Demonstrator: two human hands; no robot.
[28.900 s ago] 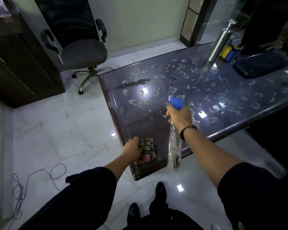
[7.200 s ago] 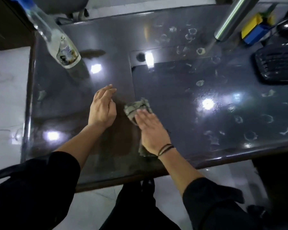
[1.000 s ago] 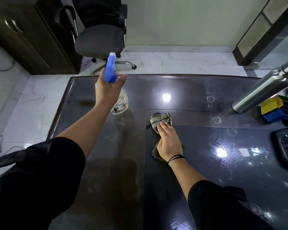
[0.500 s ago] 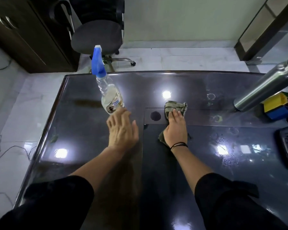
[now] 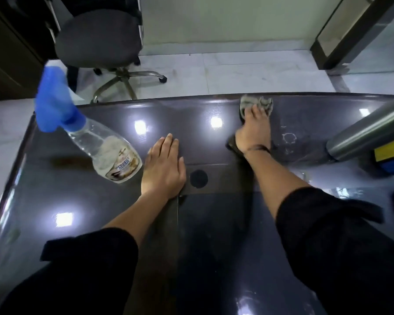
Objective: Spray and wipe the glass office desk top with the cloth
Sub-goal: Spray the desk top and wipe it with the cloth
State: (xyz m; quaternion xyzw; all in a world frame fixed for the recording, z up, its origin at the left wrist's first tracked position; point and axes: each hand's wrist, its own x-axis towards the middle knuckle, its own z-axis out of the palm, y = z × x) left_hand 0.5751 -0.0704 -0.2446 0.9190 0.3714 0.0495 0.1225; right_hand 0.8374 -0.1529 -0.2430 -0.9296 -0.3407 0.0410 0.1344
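Note:
The dark glass desk top (image 5: 82, 201) fills the lower view and shines with light spots. My right hand (image 5: 254, 130) presses flat on the grey-green cloth (image 5: 256, 104) near the desk's far edge. My left hand (image 5: 164, 169) rests flat on the glass with straight fingers, holding nothing. Just left of it stands a clear spray bottle (image 5: 110, 153) with a blue trigger head (image 5: 54, 103). White ring marks (image 5: 288, 138) show on the glass right of the cloth.
A steel flask (image 5: 369, 130) and a yellow and blue holder (image 5: 390, 155) stand at the right edge. A round cable hole (image 5: 198, 178) lies between my arms. An office chair (image 5: 100, 39) stands on the tiled floor beyond the desk, a dark cabinet (image 5: 7, 46) at far left.
My left hand set the spray bottle down on the desk and now rests flat beside it. My right hand pushed the cloth away from me to the far edge.

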